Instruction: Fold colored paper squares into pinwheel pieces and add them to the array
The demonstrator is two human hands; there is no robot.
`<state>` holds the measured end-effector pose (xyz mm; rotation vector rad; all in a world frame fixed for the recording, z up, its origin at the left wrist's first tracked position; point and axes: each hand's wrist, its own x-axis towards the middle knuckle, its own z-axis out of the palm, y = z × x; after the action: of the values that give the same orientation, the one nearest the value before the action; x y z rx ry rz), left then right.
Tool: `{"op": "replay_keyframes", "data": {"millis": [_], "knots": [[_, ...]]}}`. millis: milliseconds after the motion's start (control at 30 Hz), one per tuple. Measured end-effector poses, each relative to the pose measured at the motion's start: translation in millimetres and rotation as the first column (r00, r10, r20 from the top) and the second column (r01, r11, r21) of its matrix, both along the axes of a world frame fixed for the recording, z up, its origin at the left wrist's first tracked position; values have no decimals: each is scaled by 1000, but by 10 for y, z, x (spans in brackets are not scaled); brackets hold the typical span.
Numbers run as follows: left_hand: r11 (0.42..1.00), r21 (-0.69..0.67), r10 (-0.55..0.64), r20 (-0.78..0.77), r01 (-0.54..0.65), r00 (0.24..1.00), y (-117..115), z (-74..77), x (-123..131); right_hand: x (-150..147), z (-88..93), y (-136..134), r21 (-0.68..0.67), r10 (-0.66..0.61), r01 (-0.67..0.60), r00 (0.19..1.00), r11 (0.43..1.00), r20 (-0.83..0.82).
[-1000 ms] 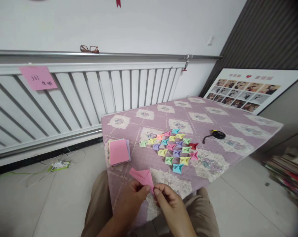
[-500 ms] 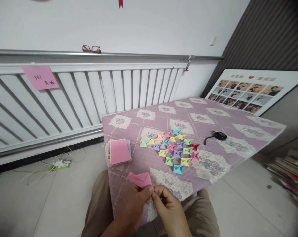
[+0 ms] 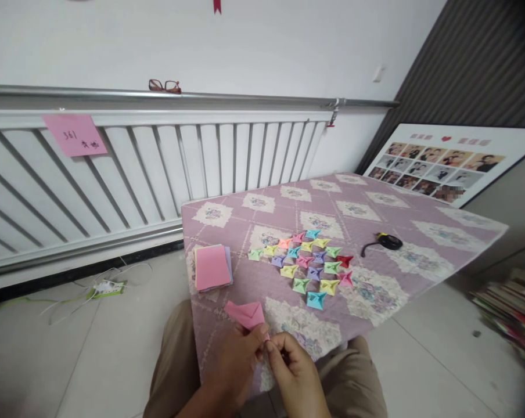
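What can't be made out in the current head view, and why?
All in the head view:
Pink folded paper: lower end hidden by the left hand and right hand.
Red notched ribbon: upper part cut off by the top edge.
Multicoloured pile of flat items, right side: blurred, contents unclear.
Small dark object on the tiled floor: too small to identify.

- Lit softly and evenly.
- Gleams faintly along the metal pipe (image 3: 254, 98).
- Darkens toward the upper right corner.
- Stretches and blurs toward the right edge, smearing stacked books (image 3: 509, 310).
- Pixelated low on the photo board (image 3: 441, 162).
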<state>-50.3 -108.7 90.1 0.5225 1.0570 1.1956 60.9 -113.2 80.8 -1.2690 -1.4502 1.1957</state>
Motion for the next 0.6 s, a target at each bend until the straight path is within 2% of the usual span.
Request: {"op": "replay_keyframes", "data": {"millis": [100, 300, 367, 467, 533, 600], "knots": [[999, 30, -15, 61, 13, 998, 0, -2, 8, -3, -1, 1, -61, 6, -11, 997, 998, -77], [1000, 25, -6, -6, 6, 1000, 19, -105, 3, -42, -42, -28, -91, -9, -3, 990, 996, -141], [998, 41, -36, -95, 40, 995, 34, -112, -53, -23, -71, -27, -96, 14, -30, 987, 995, -163], [977, 91, -154, -325, 193, 933, 32, -82, -185, 57, -94, 11, -129, -34, 4, 972, 992, -234], [931, 118, -268, -422, 346, 866, 1, -49, -268, 109, -77, 51, -171, -112, 62, 947, 983, -300], [875, 116, -367, -474, 470, 800, -50, -18, -321, 126, -40, 81, -204, -90, 17, 930, 979, -355]]}}
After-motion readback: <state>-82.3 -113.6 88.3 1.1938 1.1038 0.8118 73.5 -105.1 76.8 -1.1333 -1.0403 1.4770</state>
